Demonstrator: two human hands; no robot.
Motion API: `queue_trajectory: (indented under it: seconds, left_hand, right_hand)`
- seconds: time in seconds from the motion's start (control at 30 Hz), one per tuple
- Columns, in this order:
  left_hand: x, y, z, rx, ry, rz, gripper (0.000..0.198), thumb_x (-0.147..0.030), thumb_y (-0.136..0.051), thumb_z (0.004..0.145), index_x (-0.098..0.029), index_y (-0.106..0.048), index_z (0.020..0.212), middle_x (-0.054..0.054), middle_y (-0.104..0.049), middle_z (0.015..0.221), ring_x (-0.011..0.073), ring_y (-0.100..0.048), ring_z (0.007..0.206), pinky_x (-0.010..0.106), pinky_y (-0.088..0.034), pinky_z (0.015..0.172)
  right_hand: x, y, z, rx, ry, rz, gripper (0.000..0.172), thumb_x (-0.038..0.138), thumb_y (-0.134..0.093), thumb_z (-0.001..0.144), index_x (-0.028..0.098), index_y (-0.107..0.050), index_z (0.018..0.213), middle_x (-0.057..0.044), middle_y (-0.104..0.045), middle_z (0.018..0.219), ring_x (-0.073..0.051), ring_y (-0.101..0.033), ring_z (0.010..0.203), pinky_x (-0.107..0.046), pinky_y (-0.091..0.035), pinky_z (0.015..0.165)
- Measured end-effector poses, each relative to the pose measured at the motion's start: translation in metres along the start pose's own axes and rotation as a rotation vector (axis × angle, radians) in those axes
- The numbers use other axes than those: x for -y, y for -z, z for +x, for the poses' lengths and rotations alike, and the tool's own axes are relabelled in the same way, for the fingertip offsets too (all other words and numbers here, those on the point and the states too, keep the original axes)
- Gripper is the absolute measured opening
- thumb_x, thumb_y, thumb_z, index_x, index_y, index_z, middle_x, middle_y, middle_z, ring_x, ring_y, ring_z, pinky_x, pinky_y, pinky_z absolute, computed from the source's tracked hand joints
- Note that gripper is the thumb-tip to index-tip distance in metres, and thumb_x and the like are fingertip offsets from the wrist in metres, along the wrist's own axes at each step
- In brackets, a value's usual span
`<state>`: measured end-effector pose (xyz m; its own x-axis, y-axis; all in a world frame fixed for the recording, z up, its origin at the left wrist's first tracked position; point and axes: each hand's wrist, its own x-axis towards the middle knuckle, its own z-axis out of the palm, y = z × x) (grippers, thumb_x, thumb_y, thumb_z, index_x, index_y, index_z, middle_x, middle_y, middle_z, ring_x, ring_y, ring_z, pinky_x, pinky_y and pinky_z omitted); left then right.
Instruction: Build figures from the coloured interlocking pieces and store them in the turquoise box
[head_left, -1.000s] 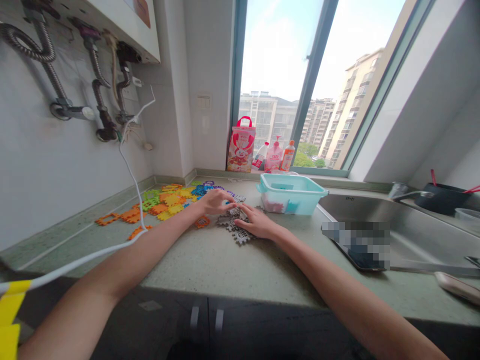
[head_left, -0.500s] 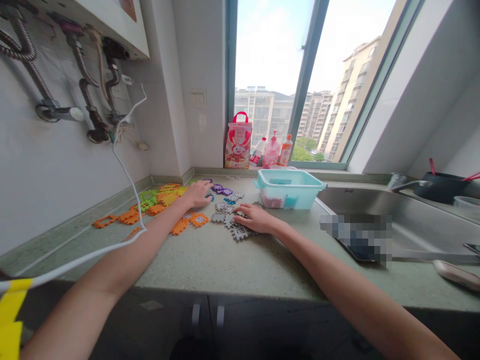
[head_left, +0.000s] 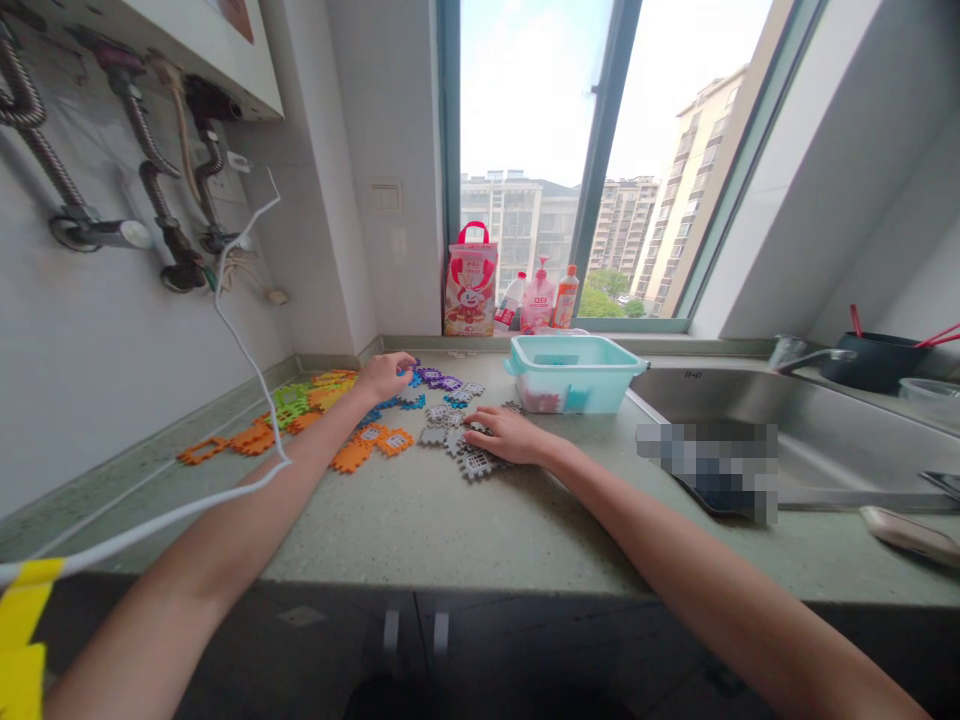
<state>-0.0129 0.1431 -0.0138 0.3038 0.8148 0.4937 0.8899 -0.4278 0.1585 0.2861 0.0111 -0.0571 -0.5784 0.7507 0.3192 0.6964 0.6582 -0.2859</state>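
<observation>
left hand (head_left: 388, 375) is out at the flat blue toothed plastic pieces (head_left: 388, 404), fingers curled, and whether they grip one i can't tell! right hand (head_left: 510, 437) lies half open, loosely spread over the flat grey toothed plastic pieces (head_left: 475, 464) on the speckled green countertop (head_left: 450, 540); just beyond it, the translucent turquoise plastic tub (head_left: 616, 388).

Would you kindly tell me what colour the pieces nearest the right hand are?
The pieces are grey, some with paler grid centres, as the head view shows.
</observation>
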Motion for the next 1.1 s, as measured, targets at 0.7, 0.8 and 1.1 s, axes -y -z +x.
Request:
queue_trajectory:
  seconds: [0.7,0.8,1.1]
  left_hand:
    - [-0.042,-0.027,0.007,0.183,-0.038,-0.685,0.052,-0.059,-0.054,0.093,-0.015,-0.078,0.111,0.011,-0.080,0.100,0.0242,-0.074,0.092,0.034,-0.056,0.087]
    - [-0.054,-0.032,-0.001,0.245,-0.203,-0.575,0.040,-0.047,-0.054,0.094,-0.017,-0.078,0.107,0.009,-0.080,0.102,0.0242,-0.074,0.098,0.034,-0.055,0.094]
    - [-0.043,-0.034,-0.012,0.197,-0.375,-0.269,0.028,-0.041,-0.070,0.086,-0.017,-0.071,0.099,0.007,-0.075,0.092,0.0223,-0.071,0.083,0.031,-0.054,0.078]
  right_hand:
    - [0.007,0.003,0.001,-0.077,-0.121,-0.025,0.072,0.055,-0.063,0.096,0.010,-0.049,0.151,-0.024,-0.053,0.152,-0.036,-0.054,0.139,-0.047,-0.043,0.117]
    - [0.006,0.002,0.002,-0.110,-0.133,-0.040,0.081,0.057,-0.065,0.094,0.012,-0.041,0.157,-0.023,-0.044,0.160,-0.036,-0.046,0.147,-0.049,-0.038,0.121]
    - [-0.007,-0.007,0.002,-0.050,-0.116,-0.014,0.063,0.053,-0.057,0.101,0.019,-0.051,0.153,-0.019,-0.051,0.156,-0.034,-0.052,0.142,-0.049,-0.039,0.120]
